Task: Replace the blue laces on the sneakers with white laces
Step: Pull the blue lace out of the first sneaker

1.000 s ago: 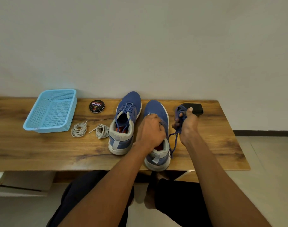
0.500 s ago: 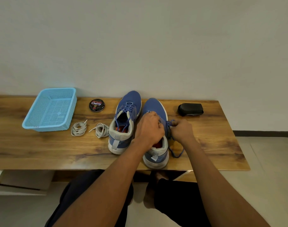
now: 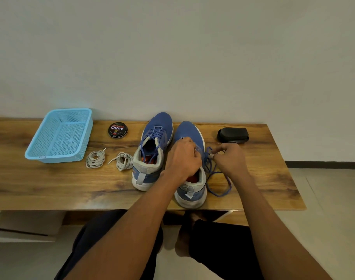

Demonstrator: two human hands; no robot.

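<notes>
One basket (image 3: 59, 136), one polish tin (image 3: 117, 130), two coils of white lace, two sneakers and one black case (image 3: 233, 135) are counted across the table (image 3: 51, 184), from left to right. The basket stands at the far left, the tin behind and to its right. The first coil (image 3: 95, 159) and the second coil (image 3: 124, 161) lie side by side between the basket and the left sneaker (image 3: 152, 150), which is seen fully threaded with blue lace.

The right sneaker (image 3: 189, 158) stands just beside it, heel toward the table's near edge. Its tongue and eyelets are covered by the left hand (image 3: 182, 158), whose fingers are curled down onto the upper; what they grip cannot be told. The blue lace (image 3: 219, 178) is pinched by the curled fingers of the right hand (image 3: 231, 158) at the sneaker's right side, and a loose loop of it trails onto the table. How much lace is threaded in this sneaker is hidden. The case lies behind the right hand.
</notes>
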